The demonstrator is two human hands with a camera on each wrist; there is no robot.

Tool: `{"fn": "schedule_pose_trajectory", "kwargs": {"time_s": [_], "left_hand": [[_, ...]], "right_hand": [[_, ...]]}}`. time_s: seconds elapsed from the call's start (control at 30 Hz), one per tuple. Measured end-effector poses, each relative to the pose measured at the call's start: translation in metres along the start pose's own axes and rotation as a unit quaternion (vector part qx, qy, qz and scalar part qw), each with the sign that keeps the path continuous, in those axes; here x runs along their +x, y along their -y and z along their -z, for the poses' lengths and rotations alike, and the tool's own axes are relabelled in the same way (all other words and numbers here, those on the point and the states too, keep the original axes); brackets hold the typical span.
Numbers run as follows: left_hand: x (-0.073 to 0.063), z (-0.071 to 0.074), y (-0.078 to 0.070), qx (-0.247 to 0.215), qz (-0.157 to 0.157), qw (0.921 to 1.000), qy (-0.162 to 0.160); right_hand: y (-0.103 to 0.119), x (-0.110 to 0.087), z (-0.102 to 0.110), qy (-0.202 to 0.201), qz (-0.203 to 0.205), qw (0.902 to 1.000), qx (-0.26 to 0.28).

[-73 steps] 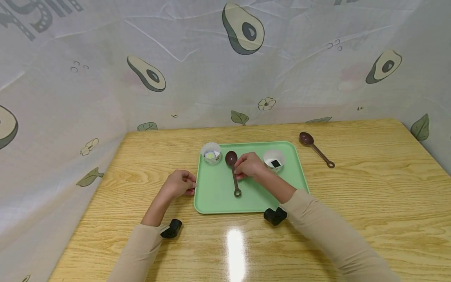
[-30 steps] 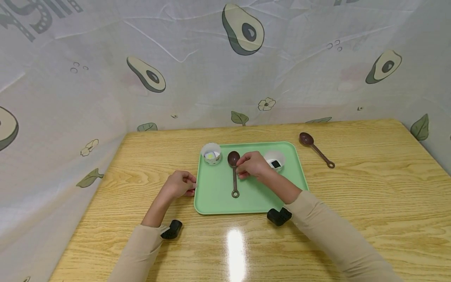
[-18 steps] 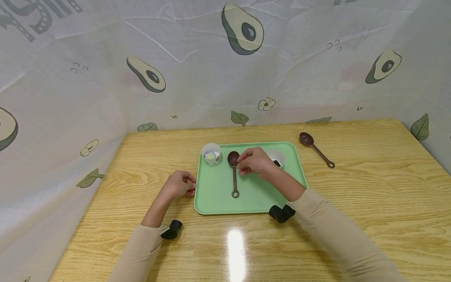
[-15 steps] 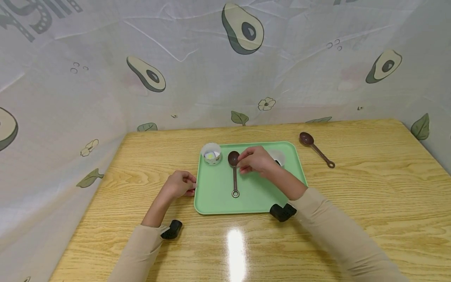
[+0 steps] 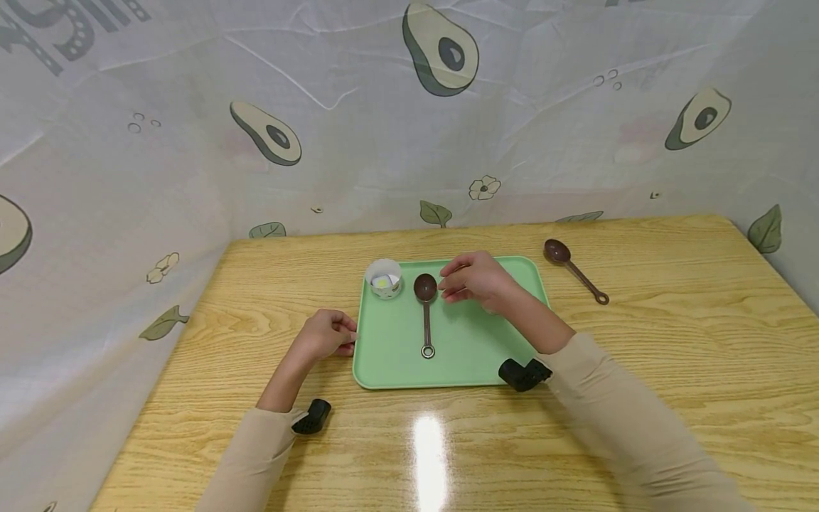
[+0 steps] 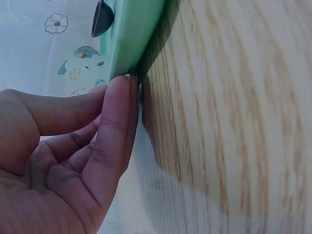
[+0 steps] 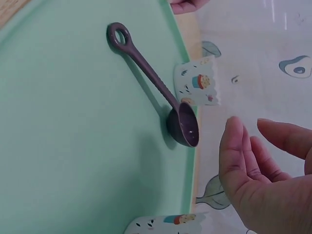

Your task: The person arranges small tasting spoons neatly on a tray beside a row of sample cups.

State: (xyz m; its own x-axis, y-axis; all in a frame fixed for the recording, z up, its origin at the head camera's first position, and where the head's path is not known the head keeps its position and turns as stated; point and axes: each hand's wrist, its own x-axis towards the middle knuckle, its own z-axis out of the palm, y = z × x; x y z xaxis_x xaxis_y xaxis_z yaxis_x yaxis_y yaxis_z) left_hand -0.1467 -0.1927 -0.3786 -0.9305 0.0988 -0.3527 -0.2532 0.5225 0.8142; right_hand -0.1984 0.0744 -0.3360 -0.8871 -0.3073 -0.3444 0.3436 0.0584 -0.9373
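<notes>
A brown measuring spoon [image 5: 426, 316] lies on the green tray [image 5: 390, 355], its bowl toward the far side and its ring-ended handle toward me. My right hand [image 5: 481, 279] hovers just right of that bowl. Its thumb and fingers are apart with nothing between them, as the right wrist view also shows. At the tray's left edge my left hand [image 5: 328, 334] pinches the rim, fingertips [image 6: 117, 92] right at it. A white printed paper cup [image 7: 197, 83] stands in the tray's far left corner. Another printed cup [image 7: 165, 225] is hidden behind my right hand in the head view.
A second brown measuring spoon [image 5: 578, 274] lies on the wooden table [image 5: 672, 320], right of the tray. Behind the table hangs a pale cloth [image 5: 358, 142] printed with avocados. The left cup holds something white with a yellow patch.
My right hand has let go of the spoon and moved away from it, rightward and up, now covering the right cup. The spoon shifted slightly right and straightened earlier. My left hand stays put.
</notes>
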Motion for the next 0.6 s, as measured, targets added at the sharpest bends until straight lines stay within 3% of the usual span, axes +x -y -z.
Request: {"fn": "schedule_pose_trajectory", "kwargs": {"time_s": [0.6], "left_hand": [[-0.001,0.001,-0.001,0.0,-0.002,1.0,0.003]], "right_hand": [[0.012,-0.003,0.025,-0.001,0.012,0.9999,0.005]]}}
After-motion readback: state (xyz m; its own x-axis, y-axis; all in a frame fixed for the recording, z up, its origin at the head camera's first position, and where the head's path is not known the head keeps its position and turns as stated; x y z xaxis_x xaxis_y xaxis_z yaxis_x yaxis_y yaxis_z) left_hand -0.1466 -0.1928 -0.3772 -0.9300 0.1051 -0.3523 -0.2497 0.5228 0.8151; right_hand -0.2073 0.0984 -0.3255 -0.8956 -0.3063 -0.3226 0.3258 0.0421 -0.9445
